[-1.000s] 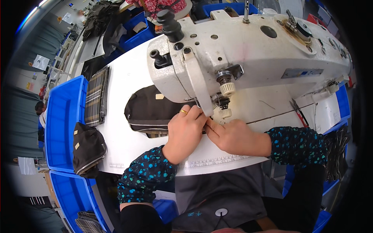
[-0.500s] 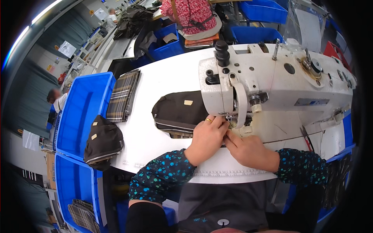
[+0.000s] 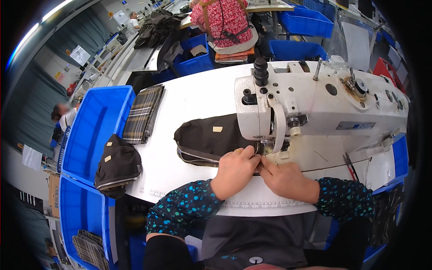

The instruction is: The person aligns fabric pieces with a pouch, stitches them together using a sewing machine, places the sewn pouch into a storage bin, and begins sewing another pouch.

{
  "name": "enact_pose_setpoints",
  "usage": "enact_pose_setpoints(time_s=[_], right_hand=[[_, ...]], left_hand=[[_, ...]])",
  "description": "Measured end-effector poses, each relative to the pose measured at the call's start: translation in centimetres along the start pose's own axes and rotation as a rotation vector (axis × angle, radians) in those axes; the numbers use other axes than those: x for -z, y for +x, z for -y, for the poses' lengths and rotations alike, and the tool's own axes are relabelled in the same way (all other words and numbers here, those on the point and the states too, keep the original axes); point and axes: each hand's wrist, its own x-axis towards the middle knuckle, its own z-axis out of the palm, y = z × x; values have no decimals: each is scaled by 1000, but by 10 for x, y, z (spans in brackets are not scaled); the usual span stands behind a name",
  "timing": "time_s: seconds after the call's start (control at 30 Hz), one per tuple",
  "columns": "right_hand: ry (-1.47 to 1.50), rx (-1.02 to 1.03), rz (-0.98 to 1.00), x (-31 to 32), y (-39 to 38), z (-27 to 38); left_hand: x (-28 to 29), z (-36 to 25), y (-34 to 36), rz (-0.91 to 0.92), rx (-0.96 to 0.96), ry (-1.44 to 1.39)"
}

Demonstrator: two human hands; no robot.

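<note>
A dark brown fabric pouch (image 3: 204, 137) with a metal zipper along its near edge lies on the white sewing table, its right end under the head of a white sewing machine (image 3: 315, 105). My left hand (image 3: 236, 173), a ring on one finger, pinches the pouch's near edge just in front of the needle area. Close against it, my right hand (image 3: 288, 180) has its thumb and fingertips pressed together on the same edge. The fingertips of both hands nearly touch, and they hide the stretch of fabric between them.
Left of the table stand blue bins (image 3: 96, 126). A second dark pouch (image 3: 118, 164) rests at the bin's edge, beside folded plaid cloth (image 3: 143, 112). Scissors (image 3: 350, 167) lie right of my right hand. Beyond the table sits a person in a red patterned top (image 3: 220, 22).
The pouch's near edge has shifted slightly, and its zipper now slants down toward my left hand. Both hands keep their pinch by the needle area. The whole view has tilted a little.
</note>
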Motion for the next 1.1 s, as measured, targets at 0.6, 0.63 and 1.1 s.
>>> enact_pose_setpoints(time_s=[0.6,0.63,1.1], right_hand=[[1,-6,-5,3,3,1],[12,-8,4,4,3,1],[42,-1,-10,2,2,0]], left_hand=[[10,-1,5,-46,15,-92],[9,0,5,-51,-13,-93],[3,6,2,67,-112,-50]])
